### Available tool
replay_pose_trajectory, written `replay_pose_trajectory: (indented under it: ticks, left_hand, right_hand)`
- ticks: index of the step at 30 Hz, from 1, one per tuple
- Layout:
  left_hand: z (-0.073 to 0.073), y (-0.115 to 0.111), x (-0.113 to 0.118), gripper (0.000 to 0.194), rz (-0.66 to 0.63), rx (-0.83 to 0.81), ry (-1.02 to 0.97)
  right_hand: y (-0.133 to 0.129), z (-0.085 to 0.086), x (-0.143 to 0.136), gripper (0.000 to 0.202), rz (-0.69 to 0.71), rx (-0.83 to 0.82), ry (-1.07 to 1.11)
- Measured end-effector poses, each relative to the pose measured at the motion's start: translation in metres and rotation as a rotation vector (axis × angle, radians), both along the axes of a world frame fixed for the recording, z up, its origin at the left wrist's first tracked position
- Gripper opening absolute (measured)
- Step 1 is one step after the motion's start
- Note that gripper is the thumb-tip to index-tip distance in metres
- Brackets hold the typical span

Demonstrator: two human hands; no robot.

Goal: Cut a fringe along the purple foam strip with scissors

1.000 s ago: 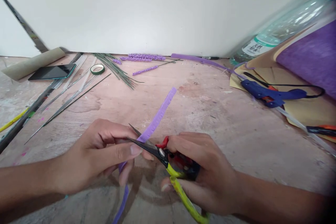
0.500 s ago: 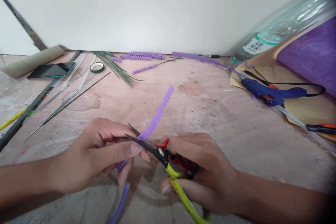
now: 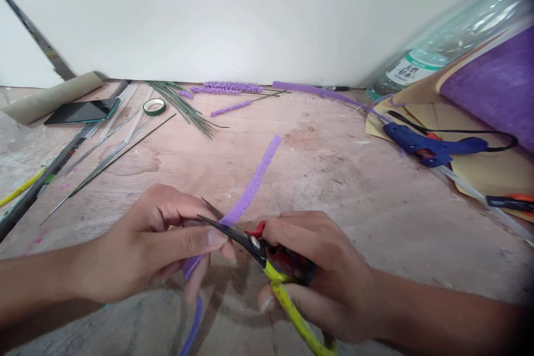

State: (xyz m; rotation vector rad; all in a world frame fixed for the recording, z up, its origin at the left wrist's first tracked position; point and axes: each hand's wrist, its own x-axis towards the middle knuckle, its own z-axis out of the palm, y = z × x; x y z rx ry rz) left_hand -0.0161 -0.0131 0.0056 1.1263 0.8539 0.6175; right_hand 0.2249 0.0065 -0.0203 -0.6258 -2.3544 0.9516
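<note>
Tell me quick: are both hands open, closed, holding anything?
Left hand: closed, pinching a narrow purple notched strip.
Right hand: closed, holding yellow-handled, black-bladed metal scissors.

A white wall (image 3: 250, 16), possibly a panel, stands behind a scuffed, pinkish wooden table (image 3: 359, 178) under soft light.

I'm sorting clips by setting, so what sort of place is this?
Probably a craft workspace, home or workshop I can't tell: open scissors at a purple strip, and a blue glue gun lying at the right.
</note>
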Motion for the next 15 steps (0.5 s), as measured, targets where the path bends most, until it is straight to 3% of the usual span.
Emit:
replay_pose_trajectory:
  ticks: [5, 15]
  left_hand:
    - [0.0006, 0.0, 0.0009, 0.028, 0.013, -0.011, 0.005]
    - [-0.0001, -0.0016, 0.0017, 0.031, 0.004, -0.031, 0.027]
  right_hand:
    - [-0.0005, -0.0039, 0.0018, 0.028, 0.005, -0.018, 0.004]
    - [-0.0009, 0.0016, -0.0013, 0.04, -0.042, 0.003, -0.024]
